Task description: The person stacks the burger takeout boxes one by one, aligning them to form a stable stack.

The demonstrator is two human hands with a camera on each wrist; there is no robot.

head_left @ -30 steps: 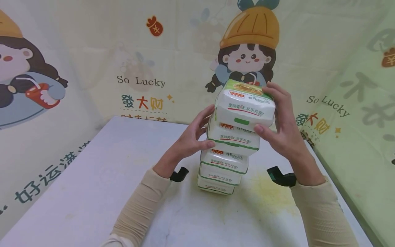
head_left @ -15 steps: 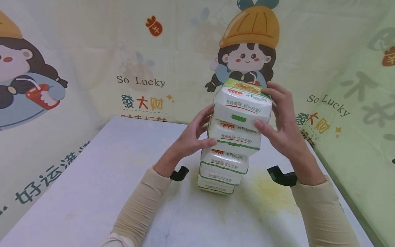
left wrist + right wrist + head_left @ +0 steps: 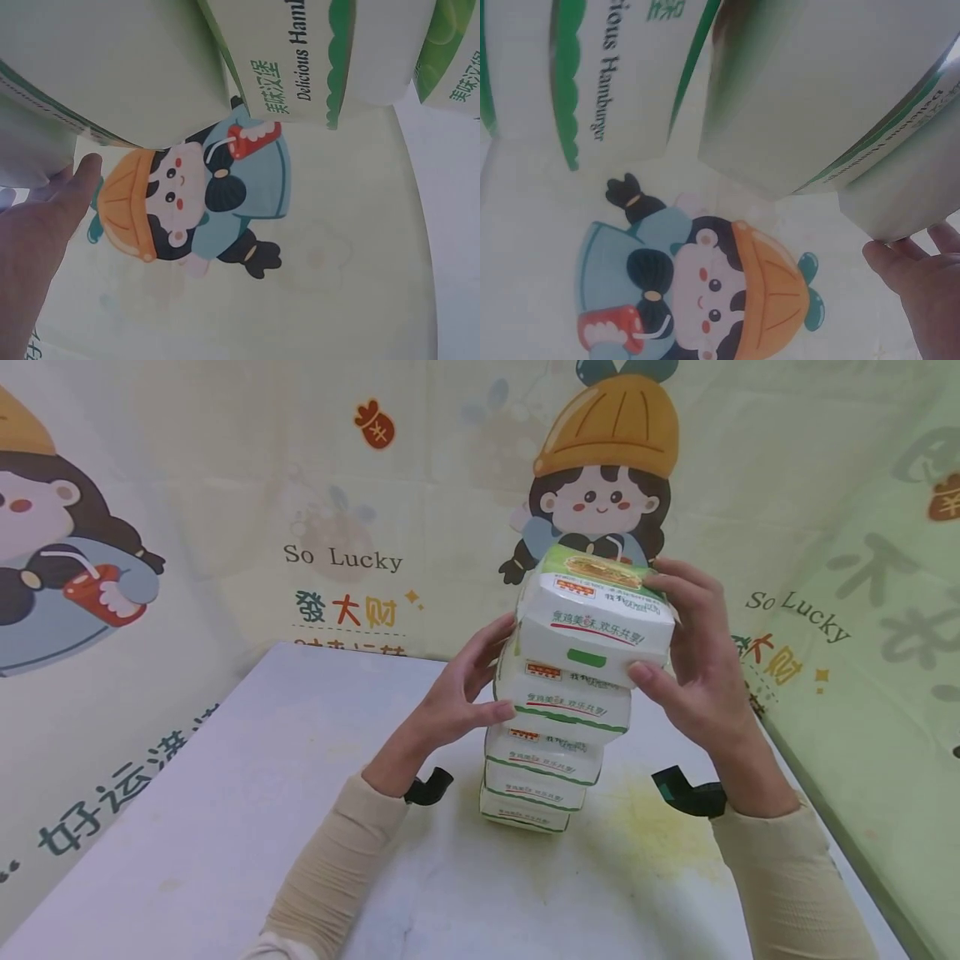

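White and green paper hamburger boxes [image 3: 543, 764] stand in a stack of several on the table. On top is a box [image 3: 596, 622] with a burger picture on its lid, tilted slightly down to the right. My right hand [image 3: 701, 652] grips its right side, thumb at the front lower corner and fingers near the lid. My left hand [image 3: 461, 693] is at the stack's upper left, its thumb on the front left edge of the second box from the top [image 3: 573, 706] and its fingers along the left side. Both wrist views show the boxes' green-edged sides [image 3: 304, 64] close up.
The white table [image 3: 247, 827] carries a yellow stain [image 3: 667, 827] to the right of the stack. A cloth backdrop [image 3: 442, 510] with cartoon prints encloses the table behind and at both sides. Black curved pieces [image 3: 429, 787] stick out at both wrists.
The top box has shifted slightly right with my right hand. My left hand and the second box have moved a little to the left. The lowest boxes stay in place.
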